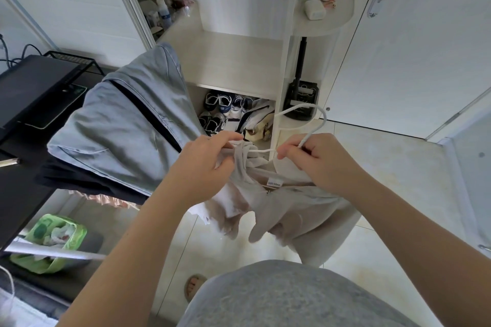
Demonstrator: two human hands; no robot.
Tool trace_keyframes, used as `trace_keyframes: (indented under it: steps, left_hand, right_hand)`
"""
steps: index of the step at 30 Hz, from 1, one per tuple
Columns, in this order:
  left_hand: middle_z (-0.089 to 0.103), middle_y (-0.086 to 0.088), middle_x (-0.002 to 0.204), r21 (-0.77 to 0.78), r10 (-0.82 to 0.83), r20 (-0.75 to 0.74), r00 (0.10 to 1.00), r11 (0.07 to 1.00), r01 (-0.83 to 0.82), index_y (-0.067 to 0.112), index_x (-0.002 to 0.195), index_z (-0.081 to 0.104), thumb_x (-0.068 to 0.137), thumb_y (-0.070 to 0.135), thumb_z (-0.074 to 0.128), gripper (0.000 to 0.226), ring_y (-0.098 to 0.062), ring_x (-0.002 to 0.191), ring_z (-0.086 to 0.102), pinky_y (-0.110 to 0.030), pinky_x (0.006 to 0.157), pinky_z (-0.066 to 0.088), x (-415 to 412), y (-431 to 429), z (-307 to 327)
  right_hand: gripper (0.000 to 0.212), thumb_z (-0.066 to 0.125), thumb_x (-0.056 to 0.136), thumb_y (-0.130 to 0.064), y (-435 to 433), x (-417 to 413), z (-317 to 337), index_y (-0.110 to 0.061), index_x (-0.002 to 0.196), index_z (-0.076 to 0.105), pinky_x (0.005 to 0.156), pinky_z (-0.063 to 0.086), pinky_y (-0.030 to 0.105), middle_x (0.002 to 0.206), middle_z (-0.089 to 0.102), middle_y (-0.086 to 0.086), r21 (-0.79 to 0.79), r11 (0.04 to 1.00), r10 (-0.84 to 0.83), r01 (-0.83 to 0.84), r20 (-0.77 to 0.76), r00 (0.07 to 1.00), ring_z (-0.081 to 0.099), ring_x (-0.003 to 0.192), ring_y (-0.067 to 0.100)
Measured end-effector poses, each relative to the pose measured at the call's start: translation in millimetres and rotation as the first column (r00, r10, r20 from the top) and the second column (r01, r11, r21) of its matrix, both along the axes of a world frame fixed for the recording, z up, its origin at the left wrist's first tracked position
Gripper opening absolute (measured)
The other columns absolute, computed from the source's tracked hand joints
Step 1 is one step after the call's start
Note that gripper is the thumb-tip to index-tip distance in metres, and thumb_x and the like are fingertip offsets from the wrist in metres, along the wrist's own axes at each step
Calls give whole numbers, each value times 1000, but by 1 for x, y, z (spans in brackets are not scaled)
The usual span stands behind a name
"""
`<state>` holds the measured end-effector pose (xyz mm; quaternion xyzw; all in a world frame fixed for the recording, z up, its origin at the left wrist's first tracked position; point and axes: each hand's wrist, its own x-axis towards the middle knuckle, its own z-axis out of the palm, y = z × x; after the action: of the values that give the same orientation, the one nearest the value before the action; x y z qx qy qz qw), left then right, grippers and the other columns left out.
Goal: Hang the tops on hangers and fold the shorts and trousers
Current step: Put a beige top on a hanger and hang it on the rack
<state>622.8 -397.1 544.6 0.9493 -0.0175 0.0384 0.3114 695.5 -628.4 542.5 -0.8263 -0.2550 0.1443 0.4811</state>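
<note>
Two hands working a pale top onto a white hanger, held up in front of a shelf unit.

The left hand (210,159) is pinching bunched neckline fabric of the beige top (287,204), fingers curled tight around it; the right hand (316,159) is gripping the white hanger (323,117) just below its hook, fingers closed. The top is hanging in the air between the hands, above a glossy tiled floor (398,167), crumpled, its neck label showing. Behind it, a pale shelf unit (233,60) is holding shoes (225,106). A grey garment (119,124) is lying draped at the left, beside a black desk (32,82).
</note>
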Motion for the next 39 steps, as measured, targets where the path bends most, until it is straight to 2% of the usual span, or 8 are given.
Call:
trace_keyframes:
  steps: [5, 7, 10, 17, 25, 31, 34, 39]
  left_hand:
    - [65, 2, 80, 11, 51, 79, 996, 999, -52, 14, 99, 70, 94, 4, 54, 19, -19, 77, 55, -40, 70, 47, 6, -2, -11]
    - [61, 9, 75, -37, 88, 153, 984, 996, -83, 14, 94, 70, 93, 3, 54, 20, -9, 72, 53, -31, 65, 42, 7, 3, -14]
    - [63, 3, 79, -119, 211, 170, 963, 974, -192, 17, 97, 71, 95, 5, 55, 19, -14, 72, 54, -32, 64, 43, 7, 19, -17]
    - [65, 5, 89, -128, 201, 236, 951, 976, -175, 15, 111, 74, 96, -4, 54, 32, -1, 82, 57, -9, 73, 40, 0, 46, -11]
    - [56, 6, 75, -61, 180, 249, 952, 984, -170, 16, 113, 75, 96, -6, 54, 35, -5, 72, 53, -9, 61, 35, -2, 54, -11]
    - [55, -1, 74, -66, 145, 216, 966, 989, -133, 21, 113, 76, 97, -4, 54, 36, -10, 70, 51, -23, 63, 38, 0, 50, -10]
    - [57, -1, 74, -56, 99, 174, 980, 994, -91, 17, 114, 76, 98, -4, 53, 34, -8, 73, 52, -19, 61, 37, 2, 40, -13]
    - [57, 2, 72, -63, 86, 97, 992, 995, -80, 25, 113, 75, 99, 2, 51, 37, -11, 75, 53, -29, 64, 42, 2, 33, -15]
  right_hand:
    - [14, 67, 93, -30, -1, 3, -2, -36, 82, 73, 48, 40, 13, 67, 67, -10, 70, 996, -56, 55, 11, 998, 53, 49, 3]
    - [4, 71, 91, -28, -6, 7, -2, -29, 94, 72, 66, 50, 20, 85, 72, -8, 74, 996, -64, 59, 66, 996, 64, 70, 6]
    - [24, 73, 89, -29, -26, 17, -12, -36, 110, 65, 81, 42, 7, 100, 66, -26, -91, 994, -56, 68, 131, 990, 59, 97, -10]
    - [17, 66, 92, -16, -77, 42, -49, -1, 85, 63, 60, 34, 31, 75, 58, 5, -507, 862, -53, 0, -91, 994, 49, 71, 22]
    - [18, 70, 89, -23, -73, 53, -41, -26, 72, 67, 63, 47, 28, 67, 64, -11, -287, 906, -282, 312, 142, 949, 60, 63, 11]
    - [18, 61, 95, -21, -51, 41, -39, -23, 78, 65, 52, 33, 15, 67, 60, 1, -157, 976, -136, 149, 90, 987, 43, 56, 5]
    - [25, 54, 92, -32, -34, 34, -33, -28, 68, 55, 53, 33, 15, 60, 54, -10, -126, 986, -91, 107, 124, 988, 41, 55, 3]
    - [13, 57, 97, -18, -15, 27, -29, -29, 92, 63, 66, 48, 31, 78, 68, -6, -41, 996, -69, 73, 91, 993, 61, 70, 17]
